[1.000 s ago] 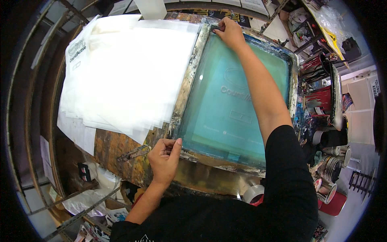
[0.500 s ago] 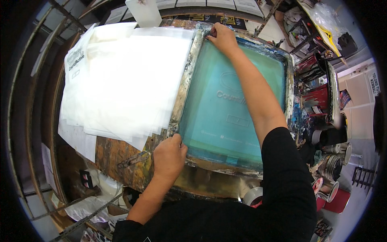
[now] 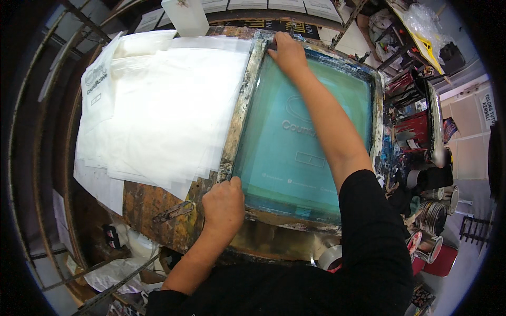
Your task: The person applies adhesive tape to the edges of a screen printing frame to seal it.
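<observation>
A screen-printing frame [image 3: 234,131] with a paint-stained border lies on the worktable. Its teal mesh [image 3: 269,158] carries a pale outline design and lettering. My right arm stretches across the mesh, and my right hand [image 3: 289,52] is closed on the frame's far left corner. At the near left corner, my left hand [image 3: 225,206] is curled with its knuckles up, closed on the border; its fingertips are hidden. Just left of the frame spreads an overlapping pile of white translucent sheets [image 3: 168,110]. The leftmost sheet bears a dark printed design.
A metal hinged tool [image 3: 174,210] rests on the stained wooden tabletop [image 3: 139,203]. A white box-shaped container [image 3: 185,18] stands beyond the sheets. Red-stained paint cans [image 3: 414,129] line the right side. A tape roll [image 3: 331,257] sits by my body, and metal rack bars [image 3: 37,131] rise at left.
Both hands stay at the same frame corners. The fingers of my right hand have shifted slightly on the far corner, and my left hand has turned a little. The view has moved slightly.
</observation>
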A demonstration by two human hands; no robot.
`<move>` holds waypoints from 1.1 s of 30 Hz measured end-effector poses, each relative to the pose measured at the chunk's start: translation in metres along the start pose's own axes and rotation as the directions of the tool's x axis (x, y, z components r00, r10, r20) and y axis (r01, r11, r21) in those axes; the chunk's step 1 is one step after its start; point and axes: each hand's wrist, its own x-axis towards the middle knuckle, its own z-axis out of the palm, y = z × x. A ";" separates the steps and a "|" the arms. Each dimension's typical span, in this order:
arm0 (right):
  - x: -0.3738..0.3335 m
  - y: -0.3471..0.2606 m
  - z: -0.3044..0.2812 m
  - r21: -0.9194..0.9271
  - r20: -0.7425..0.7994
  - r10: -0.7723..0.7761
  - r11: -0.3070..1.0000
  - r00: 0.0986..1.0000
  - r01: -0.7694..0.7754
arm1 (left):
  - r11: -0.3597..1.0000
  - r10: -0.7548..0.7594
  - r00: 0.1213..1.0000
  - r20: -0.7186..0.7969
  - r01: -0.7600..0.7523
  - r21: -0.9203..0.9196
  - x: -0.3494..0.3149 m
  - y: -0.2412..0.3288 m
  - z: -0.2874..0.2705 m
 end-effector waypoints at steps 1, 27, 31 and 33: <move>-0.003 0.001 0.002 -0.016 -0.035 0.001 1.000 0.999 -0.001 | 1.000 0.005 1.000 0.013 -0.005 0.006 0.001 0.001 -0.001; 0.036 0.011 -0.013 0.242 -0.069 0.334 0.920 0.940 -0.309 | 0.999 0.022 0.999 -0.029 -0.021 0.038 -0.001 -0.003 0.007; 0.037 -0.003 -0.027 0.447 -0.140 0.359 0.855 0.923 -0.265 | 0.995 -0.010 0.999 -0.053 0.005 -0.097 -0.002 -0.004 0.006; 0.020 -0.024 -0.025 0.507 -0.197 0.427 0.815 0.883 -0.281 | 0.993 -0.018 0.998 -0.055 0.012 -0.118 -0.003 -0.006 0.006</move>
